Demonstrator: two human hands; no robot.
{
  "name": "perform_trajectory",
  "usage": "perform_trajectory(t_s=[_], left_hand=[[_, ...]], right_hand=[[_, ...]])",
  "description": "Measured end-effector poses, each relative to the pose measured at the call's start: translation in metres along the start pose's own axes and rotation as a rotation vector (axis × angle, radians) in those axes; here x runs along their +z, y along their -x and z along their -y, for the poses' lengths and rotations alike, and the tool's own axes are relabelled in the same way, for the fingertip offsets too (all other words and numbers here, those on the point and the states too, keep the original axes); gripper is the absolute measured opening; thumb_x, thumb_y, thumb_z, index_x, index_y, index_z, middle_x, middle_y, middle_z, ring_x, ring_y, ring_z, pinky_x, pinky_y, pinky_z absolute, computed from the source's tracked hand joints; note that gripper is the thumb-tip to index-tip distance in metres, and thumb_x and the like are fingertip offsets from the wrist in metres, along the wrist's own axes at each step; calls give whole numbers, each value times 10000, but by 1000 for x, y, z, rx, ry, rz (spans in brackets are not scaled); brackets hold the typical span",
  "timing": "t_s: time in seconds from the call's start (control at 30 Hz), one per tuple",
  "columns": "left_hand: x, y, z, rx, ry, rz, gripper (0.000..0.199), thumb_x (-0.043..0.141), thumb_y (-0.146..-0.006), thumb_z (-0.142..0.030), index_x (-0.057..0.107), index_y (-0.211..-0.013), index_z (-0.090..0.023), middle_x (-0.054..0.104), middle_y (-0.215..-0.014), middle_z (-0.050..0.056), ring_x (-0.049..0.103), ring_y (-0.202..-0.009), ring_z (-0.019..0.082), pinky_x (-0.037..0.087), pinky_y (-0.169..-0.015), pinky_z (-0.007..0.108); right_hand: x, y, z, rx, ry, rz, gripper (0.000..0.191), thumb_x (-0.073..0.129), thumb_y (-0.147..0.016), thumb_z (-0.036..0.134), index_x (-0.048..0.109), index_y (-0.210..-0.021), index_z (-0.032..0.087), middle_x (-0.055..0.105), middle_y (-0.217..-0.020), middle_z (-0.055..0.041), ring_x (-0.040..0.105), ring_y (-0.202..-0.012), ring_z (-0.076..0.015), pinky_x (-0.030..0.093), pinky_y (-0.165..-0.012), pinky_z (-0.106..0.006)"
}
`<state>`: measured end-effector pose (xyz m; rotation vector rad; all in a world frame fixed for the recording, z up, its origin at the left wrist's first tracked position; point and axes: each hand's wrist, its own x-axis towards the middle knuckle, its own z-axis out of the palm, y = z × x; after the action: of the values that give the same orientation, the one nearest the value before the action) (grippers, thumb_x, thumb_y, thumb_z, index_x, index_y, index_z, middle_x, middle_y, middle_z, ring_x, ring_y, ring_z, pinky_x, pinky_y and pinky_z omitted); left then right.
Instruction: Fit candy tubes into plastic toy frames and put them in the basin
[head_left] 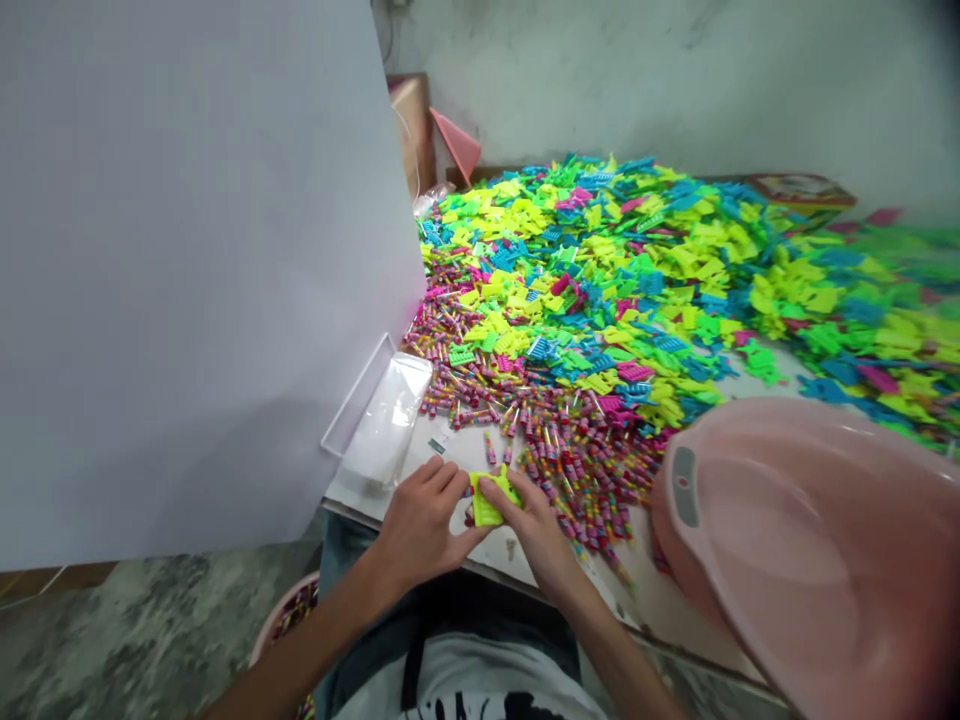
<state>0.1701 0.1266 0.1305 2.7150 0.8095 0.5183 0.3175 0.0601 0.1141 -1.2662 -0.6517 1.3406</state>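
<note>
My right hand [536,525] grips a flat neon-yellow plastic piece [489,506] between thumb and fingers, just above the table's front edge. At the piece's left side is my left hand [426,515], its fingers curled and its thumb pointing toward the piece. A small reddish bit shows between the left fingers and the yellow piece; it is mostly hidden, so I cannot tell what it is. Just beyond the hands lie many small pink-labelled tubes [574,460] with multicoloured contents. Two of them lie apart near my fingertips.
A big heap of yellow, green, blue and pink plastic pieces [600,270] covers the table's back. At right stands a pink basin [795,540]. A clear plastic tray [390,415] sits left, beside a large white panel [187,280]. Below is a tub [262,640] of small colourful items.
</note>
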Motion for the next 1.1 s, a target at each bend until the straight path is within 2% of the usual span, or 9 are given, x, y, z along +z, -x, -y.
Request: perform_trajectory(t_s=[0.27,0.37,0.53,0.67,0.7,0.77,0.83,0.93,1.1], left_hand=[[11,-9,-17,22,87,13,230,654,-861,-391,536,-816,-199,580,-794,28,531,-817,215,481,-753,357],[9,-20,-20,24,168,-30,321,655,-843,-479,575,-950,-187,615,-902,61,557,-903,238,490,-842,399],[34,-38,6,-26,270,-130,307,453,-971,-258,489,-1270,-198,624,-1134,88,552,-1107,218,450,-993,405],[78,-41,31,-25,56,33,464,490,-893,-111,450,-1342,-219,533,-1346,90,470,-1263,244,440,-1018,425],[86,-40,35,-26,30,40,447,519,-876,-110,485,-1307,-225,523,-1354,93,467,-1262,260,446,-1003,439],[96,-36,39,-41,-4,29,341,533,-887,-141,550,-1215,-232,549,-1286,93,500,-1202,267,462,-961,447],[98,-30,41,-63,-19,2,227,516,-915,-172,591,-1122,-229,569,-1194,84,531,-1119,253,471,-926,441],[96,-17,43,-90,-31,-43,176,506,-930,-180,603,-1071,-218,565,-1153,79,539,-1068,238,476,-900,419],[98,-4,44,-158,61,-176,221,495,-936,-162,589,-1128,-223,581,-1178,80,529,-1124,241,457,-931,421]], right_hand=[[-22,3,-8,-35,97,-137,424,744,-734,560,704,-898,172,705,-871,-40,635,-838,-238,511,-749,-319],[-39,7,-1,-44,110,-241,420,789,-695,529,723,-915,178,713,-905,-48,632,-881,-257,511,-775,-334],[-79,19,22,-163,-272,-495,346,739,-736,577,715,-987,340,703,-993,-1,651,-894,-220,541,-811,-361],[-89,18,19,-242,-448,-301,867,341,-650,952,662,-1176,342,688,-1099,-69,650,-982,-283,548,-842,-464],[-87,13,15,-241,-398,-244,932,326,-628,968,662,-1187,302,690,-1093,-99,645,-1001,-310,545,-839,-485],[-83,-1,6,-248,-179,-199,807,450,-706,874,659,-1182,258,696,-1086,-118,635,-1037,-326,527,-864,-489],[-80,-23,3,-313,177,-238,558,545,-832,667,654,-1161,231,691,-1112,-111,628,-1053,-301,505,-897,-456],[-79,-69,10,-499,773,-327,356,440,-951,405,630,-1161,189,661,-1180,-108,599,-1094,-255,471,-944,-413],[-74,-155,28,-516,1034,-424,375,563,-827,217,619,-1191,149,569,-1296,-160,442,-1242,-316,329,-1060,-457]])
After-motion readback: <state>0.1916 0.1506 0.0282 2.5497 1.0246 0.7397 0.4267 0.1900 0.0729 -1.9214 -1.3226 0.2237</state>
